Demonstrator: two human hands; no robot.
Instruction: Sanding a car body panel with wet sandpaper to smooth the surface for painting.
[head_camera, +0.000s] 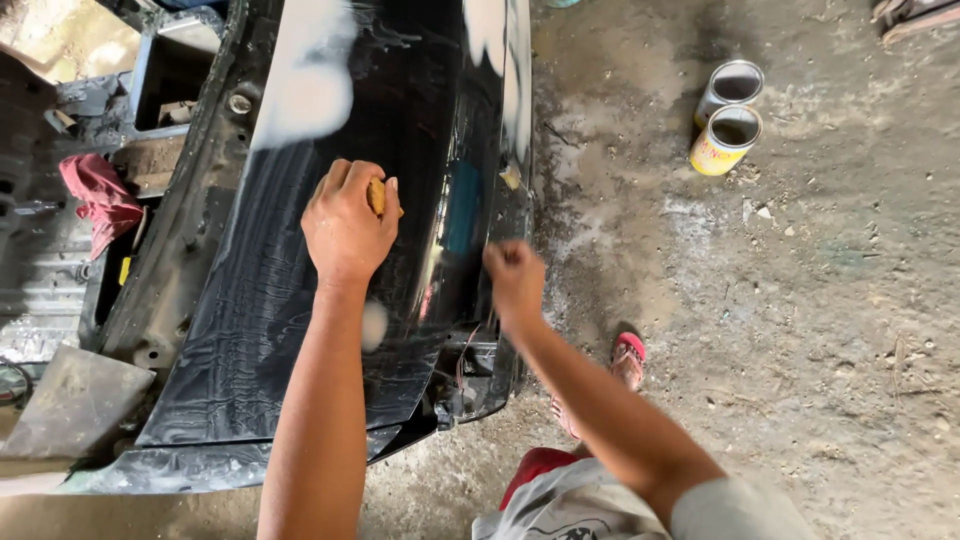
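My left hand (345, 225) is closed around a small yellow pad (378, 195) and presses it onto a wet black car body panel (300, 330) that lies tilted in front of me. Whitish residue streaks the panel's upper part. My right hand (515, 280) is blurred, fingers curled, at the panel's right edge, and whether it holds anything is unclear. A small yellowish scrap (511, 177) sits on that edge further up.
Two open tin cans (728, 120) stand on the dirt floor to the upper right. A red rag (98, 195) lies in the car frame at left. My foot in a pink sandal (628, 358) is on the ground beside the panel.
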